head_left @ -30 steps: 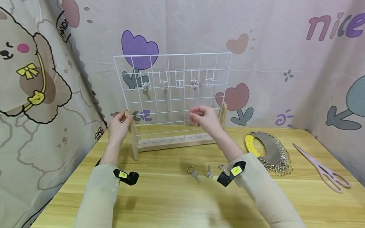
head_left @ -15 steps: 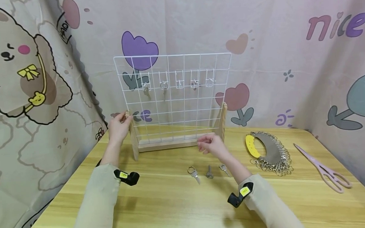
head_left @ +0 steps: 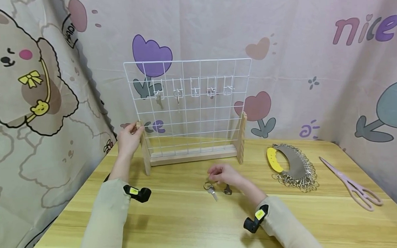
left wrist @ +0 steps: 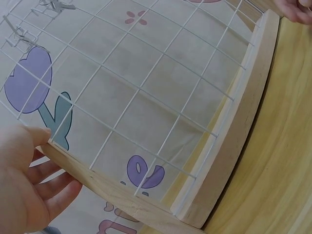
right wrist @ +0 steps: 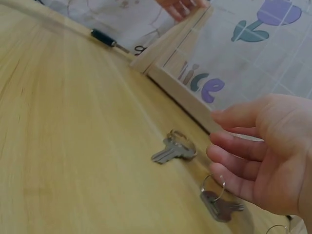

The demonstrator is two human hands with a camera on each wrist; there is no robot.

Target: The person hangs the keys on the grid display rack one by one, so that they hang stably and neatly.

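A white wire grid stands in a wooden base (head_left: 193, 156), with keys hanging from some of its hooks. My left hand (head_left: 129, 141) (left wrist: 29, 180) pinches the top of the left wooden post (head_left: 145, 151) between thumb and fingers. Over the table, my right hand (head_left: 224, 174) (right wrist: 268, 151) hovers with relaxed fingers and nothing in its grasp. Just below it lie a key with a gold-coloured ring (head_left: 212, 192) (right wrist: 168, 152) and a darker key (head_left: 228, 191) (right wrist: 222, 207). Part of another ring (right wrist: 277, 228) shows at the right wrist view's bottom edge; in the head view, my right arm hides it.
Right of the rack lies a grey plate with a yellow handle (head_left: 273, 160) and many metal rings around its edge. Pink scissors (head_left: 351, 186) rest farther right. A dark-handled tool (right wrist: 103, 37) lies beyond the rack's left end. Patterned cloth hangs behind and at the left.
My right hand has come down from in front of the grid to just above the keys, its arm now covering the rightmost one. The left hand has stayed on the post.
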